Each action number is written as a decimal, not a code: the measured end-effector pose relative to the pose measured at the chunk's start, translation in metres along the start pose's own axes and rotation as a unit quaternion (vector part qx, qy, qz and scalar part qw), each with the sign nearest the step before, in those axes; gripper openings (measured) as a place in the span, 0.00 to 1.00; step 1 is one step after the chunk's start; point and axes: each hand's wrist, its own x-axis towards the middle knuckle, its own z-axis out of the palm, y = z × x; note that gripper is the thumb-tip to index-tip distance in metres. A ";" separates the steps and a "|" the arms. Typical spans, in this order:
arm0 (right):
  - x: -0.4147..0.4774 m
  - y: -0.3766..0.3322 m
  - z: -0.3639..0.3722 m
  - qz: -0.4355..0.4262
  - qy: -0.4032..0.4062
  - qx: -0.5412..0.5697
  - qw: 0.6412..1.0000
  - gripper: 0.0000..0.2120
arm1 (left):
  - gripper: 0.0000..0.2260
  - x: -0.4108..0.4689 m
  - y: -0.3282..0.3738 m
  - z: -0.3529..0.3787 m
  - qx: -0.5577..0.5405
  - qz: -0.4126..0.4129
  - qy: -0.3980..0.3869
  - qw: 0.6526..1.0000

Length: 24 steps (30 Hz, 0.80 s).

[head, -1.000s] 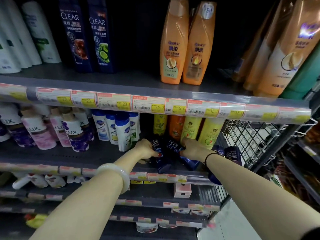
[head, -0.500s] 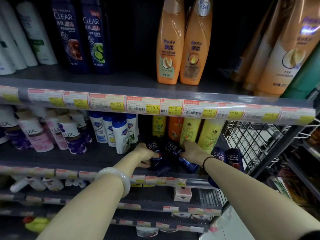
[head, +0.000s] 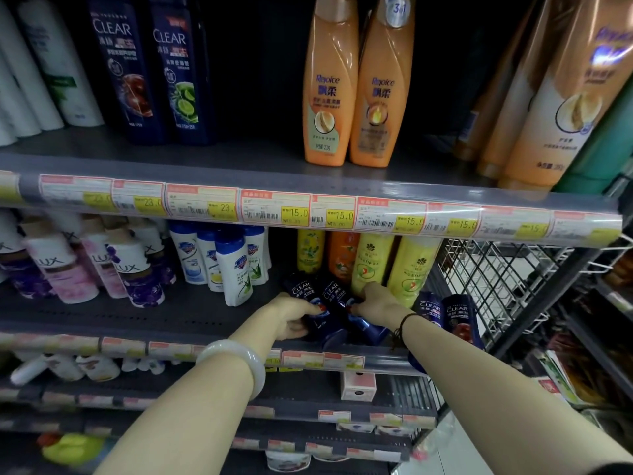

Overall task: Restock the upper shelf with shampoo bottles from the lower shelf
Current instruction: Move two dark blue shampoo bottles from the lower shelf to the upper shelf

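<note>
Both arms are extended to the lower grey metal shelf (head: 144,317). The left hand (head: 291,317) is curled around a small dark-blue CLEAR shampoo bottle (head: 308,305), which is tilted back with its cap end toward the shelf edge; that grip is closed on it. The right hand (head: 378,301) is wrapped over a second small dark-blue CLEAR bottle (head: 337,298) just beside the first, the two bottles touching; fingers are folded over its lower half, so this grip is also closed on its bottle. Whether either bottle is lifted clear of the shelf cannot be told.

Two further small dark-blue CLEAR bottles (head: 445,315) are seen upright just right of the right wrist, near the shelf's wire-mesh end panel (head: 496,279). Yellow tubes (head: 407,269) are stood directly behind the right hand.

A white jade-like bangle (head: 236,361) is worn on the left wrist, a thin dark cord bracelet (head: 400,325) on the right.

On the upper grey shelf (head: 239,159), two tall dark-blue CLEAR bottles (head: 147,70) are stood at left, two orange Rejoice bottles (head: 356,84) at centre, with a bare gap between them. White-and-blue bottles (head: 222,258) and LUX bottles (head: 85,269) are ranged left on the lower shelf.
</note>
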 end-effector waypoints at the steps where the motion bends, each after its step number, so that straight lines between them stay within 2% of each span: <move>1: -0.001 -0.001 0.000 -0.001 -0.003 0.003 1.000 0.09 | 0.17 0.001 -0.001 0.000 -0.003 -0.002 0.003 1.000; 7: -0.005 -0.007 0.000 -0.008 -0.017 0.023 1.000 0.06 | 0.17 0.003 -0.001 0.000 -0.021 -0.012 0.005 1.000; 9: -0.005 -0.007 -0.001 -0.005 -0.019 0.023 1.000 0.10 | 0.16 0.002 0.000 0.000 -0.027 -0.010 0.003 1.000; 13: -0.005 -0.007 -0.002 0.008 -0.031 0.023 0.999 0.12 | 0.21 0.000 0.003 0.002 -0.026 0.009 0.002 1.000; 18: -0.009 -0.008 -0.004 0.020 -0.022 0.065 0.997 0.06 | 0.22 -0.005 0.006 -0.004 -0.008 0.006 -0.013 1.000; 21: -0.013 -0.009 -0.008 0.021 -0.024 0.103 0.994 0.13 | 0.21 -0.010 0.008 -0.010 0.002 0.012 -0.013 1.000; 24: -0.017 -0.009 -0.011 0.019 -0.010 0.152 0.988 0.17 | 0.14 -0.016 0.009 -0.014 0.016 0.023 -0.018 0.999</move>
